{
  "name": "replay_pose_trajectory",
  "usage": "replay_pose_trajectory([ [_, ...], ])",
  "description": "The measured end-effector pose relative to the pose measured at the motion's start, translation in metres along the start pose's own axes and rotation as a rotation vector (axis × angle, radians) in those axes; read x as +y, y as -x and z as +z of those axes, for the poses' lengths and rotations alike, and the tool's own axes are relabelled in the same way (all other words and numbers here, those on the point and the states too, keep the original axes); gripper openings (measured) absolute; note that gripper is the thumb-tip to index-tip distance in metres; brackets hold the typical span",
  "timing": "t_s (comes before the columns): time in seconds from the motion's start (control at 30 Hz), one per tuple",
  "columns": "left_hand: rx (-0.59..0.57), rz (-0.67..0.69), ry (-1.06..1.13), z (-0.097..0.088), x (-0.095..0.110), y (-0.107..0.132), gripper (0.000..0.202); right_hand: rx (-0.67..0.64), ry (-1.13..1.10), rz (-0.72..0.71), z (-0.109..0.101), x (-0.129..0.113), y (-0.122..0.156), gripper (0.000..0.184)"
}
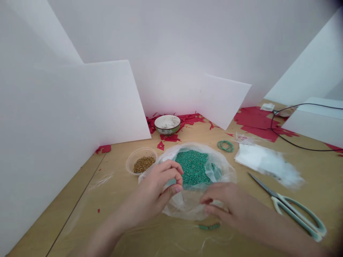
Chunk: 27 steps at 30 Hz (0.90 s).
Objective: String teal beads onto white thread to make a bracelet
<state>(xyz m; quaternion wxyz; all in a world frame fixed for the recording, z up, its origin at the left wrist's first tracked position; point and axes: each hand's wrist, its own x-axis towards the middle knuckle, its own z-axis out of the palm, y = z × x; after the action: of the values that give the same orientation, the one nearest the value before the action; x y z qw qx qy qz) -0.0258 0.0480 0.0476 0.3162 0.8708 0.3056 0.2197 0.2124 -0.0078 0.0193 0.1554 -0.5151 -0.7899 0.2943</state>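
A clear plastic bag (pixel 227 170) lies spread open, filled with small green beads (pixel 191 165). My left hand (pixel 160 185) hovers over the bag's left edge, its fingers curled in toward the thumb. Across from it, my right hand (pixel 227 201) is at the bag's lower right edge, fingertips and thumb drawn close together and slightly blurred. Whatever either hand pinches is too fine to make out. A short strung row of green beads (pixel 209 227) rests on the table below the right hand. Fine pale thread (pixel 203 244) seems to lie near it.
Left of the bag is a plastic tub (pixel 129 162) of gold beads. Scissors (pixel 289 207), white plastic bags (pixel 268 162) and green bead rings (pixel 225 146) lie to the right. A bowl (pixel 167 130), red paper scraps (pixel 257 121) and white boards (pixel 225 100) stand behind.
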Motion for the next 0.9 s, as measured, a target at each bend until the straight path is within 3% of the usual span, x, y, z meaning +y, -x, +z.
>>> replay_pose_trajectory([
  [0.13,0.005,0.030,-0.062,0.008,0.001,-0.015,0.011,0.135,-0.210,0.015,-0.019,-0.002,-0.018,0.017],
  [0.27,0.027,0.039,-0.140,0.017,-0.001,-0.028,0.012,0.200,-0.399,-0.009,-0.005,0.006,-0.035,0.013],
  [0.4,0.012,0.017,-0.039,0.026,-0.009,-0.036,0.011,0.187,-0.579,0.038,0.014,0.024,-0.041,0.015],
  [0.57,-0.023,-0.072,0.102,0.035,-0.037,-0.058,0.015,0.176,-0.774,0.107,0.031,0.037,-0.043,0.020],
  [0.73,0.099,-0.182,-0.059,0.050,-0.077,-0.102,0.017,0.140,-0.710,0.135,0.041,0.029,-0.043,0.014],
  [0.9,0.099,-0.217,-0.181,0.071,-0.097,-0.140,0.012,0.103,-0.676,0.133,0.042,0.024,-0.040,0.010],
])
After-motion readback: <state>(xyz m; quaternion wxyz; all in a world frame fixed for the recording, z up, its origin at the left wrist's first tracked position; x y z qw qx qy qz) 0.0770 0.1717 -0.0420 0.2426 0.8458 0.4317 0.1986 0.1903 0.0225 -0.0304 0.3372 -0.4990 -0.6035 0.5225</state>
